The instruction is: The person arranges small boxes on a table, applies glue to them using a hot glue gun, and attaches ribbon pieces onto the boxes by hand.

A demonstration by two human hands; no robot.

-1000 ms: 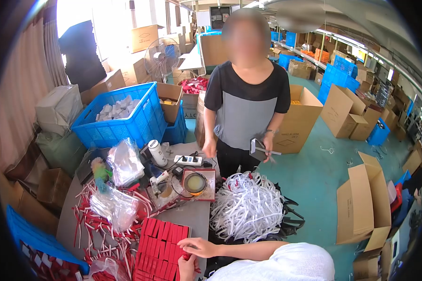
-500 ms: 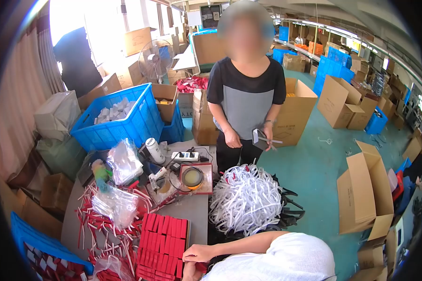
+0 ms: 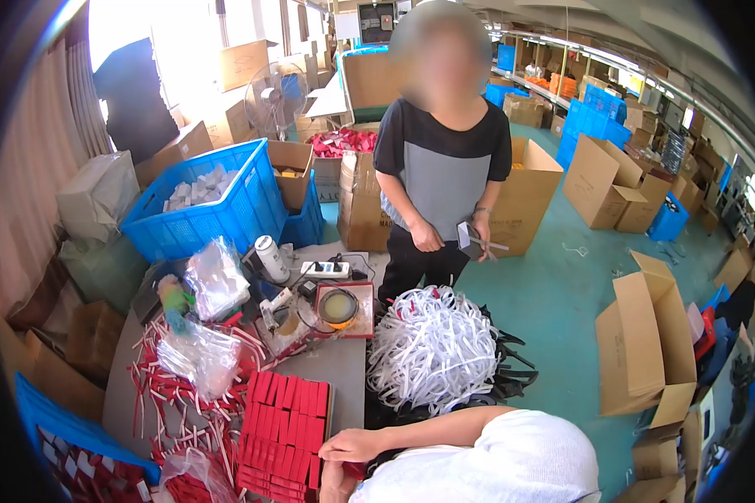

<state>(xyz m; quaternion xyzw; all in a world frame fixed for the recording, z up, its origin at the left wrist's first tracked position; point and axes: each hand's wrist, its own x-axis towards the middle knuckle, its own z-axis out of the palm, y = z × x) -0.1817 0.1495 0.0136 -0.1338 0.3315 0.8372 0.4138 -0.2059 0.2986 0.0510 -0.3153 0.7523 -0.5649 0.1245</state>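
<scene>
My right hand reaches in from the right beside a block of stacked small red boxes. Its fingers are bent and pressed together, and whatever they hold is hidden. Just below it my left hand shows only in part, at the right edge of the stack, with its fingers out of sight. A bit of red material shows under my right hand. White cloth of my sleeve fills the bottom right.
Red and white ribbons, plastic bags and a power strip lie on the table. A heap of white strips is to the right. Behind it stands a person holding a grey-and-white object. Blue crates and cartons stand around.
The whole view has shifted slightly left. The person opposite leans or moves a little, still holding the object. My hands stay beside the red boxes, with little visible movement.
</scene>
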